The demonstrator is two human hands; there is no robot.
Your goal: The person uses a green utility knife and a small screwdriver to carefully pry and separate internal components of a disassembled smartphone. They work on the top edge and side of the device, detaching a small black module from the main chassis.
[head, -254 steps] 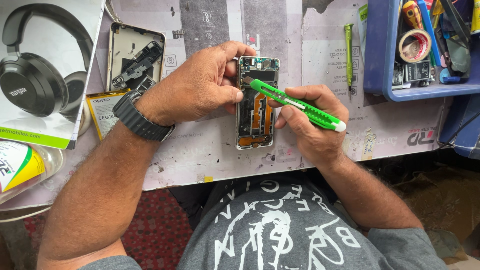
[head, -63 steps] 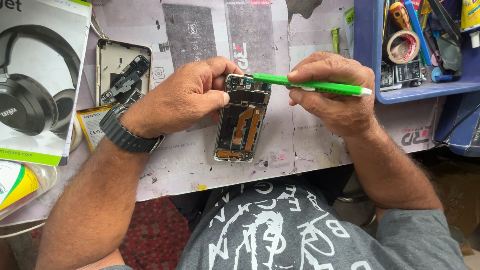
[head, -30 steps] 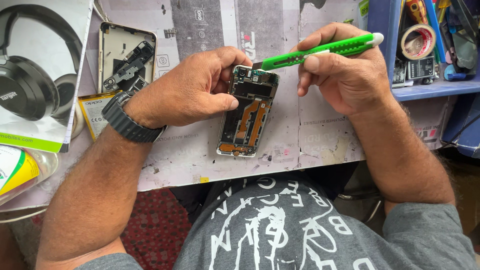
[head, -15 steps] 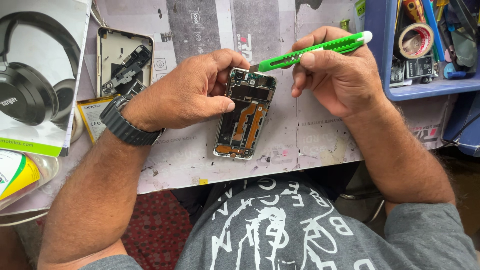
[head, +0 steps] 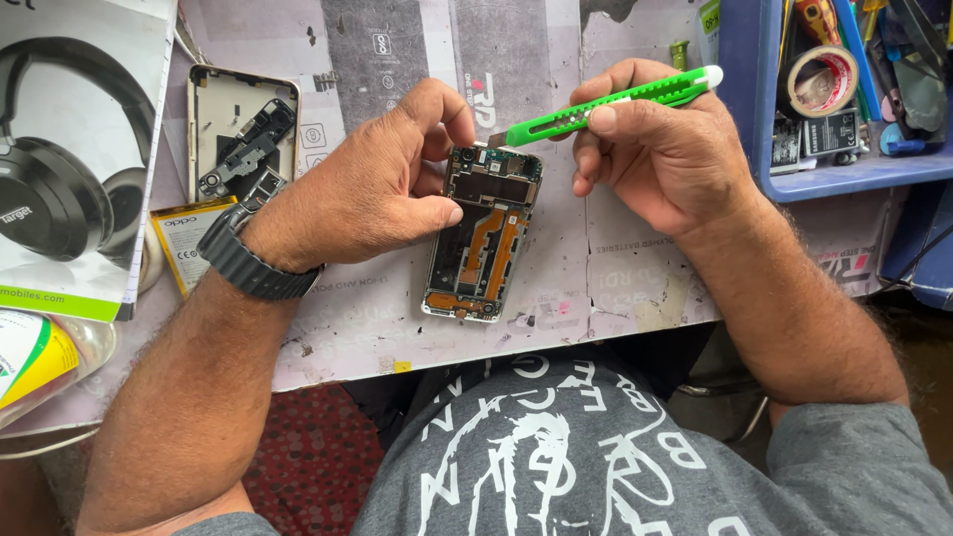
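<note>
An opened phone body lies on the paper-covered table, its circuit board and orange flex cables showing. My left hand grips the phone's upper left edge, thumb pressed against its side. My right hand holds a green utility knife nearly level. The knife's blade tip touches the top edge of the phone, near my left fingertips.
A phone back cover with loose parts and a yellow battery lie at left, beside a headphone box. A blue tray with a tape roll and tools stands at right. A bottle lies at the lower left.
My right hand has swung the knife from lying across the phone's middle up to its top edge. The left hand has kept its grip on the phone throughout.
</note>
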